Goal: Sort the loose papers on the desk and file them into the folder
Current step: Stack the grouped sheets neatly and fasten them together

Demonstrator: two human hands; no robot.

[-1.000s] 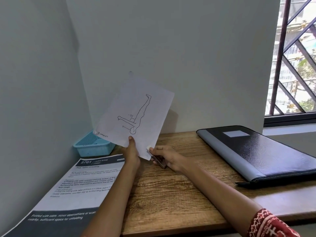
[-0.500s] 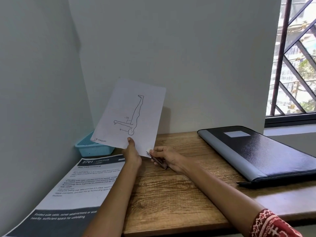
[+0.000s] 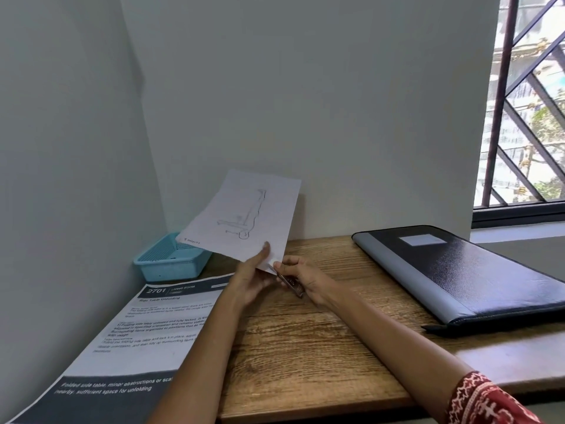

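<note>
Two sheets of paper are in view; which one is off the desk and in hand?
The sheet with the line drawing, pinched at its lower corner by both the left hand and the right hand. The printed sheet headed 2701 lies flat on the desk.

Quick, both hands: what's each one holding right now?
Left hand: grips the lower edge of the line-drawing sheet, thumb on its front.
Right hand: holds a small dark metallic object and pinches the sheet's corner.

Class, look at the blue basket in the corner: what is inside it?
The blue basket shows only its mesh wall and floor; the held sheet covers its right part, so anything there is hidden.
</note>
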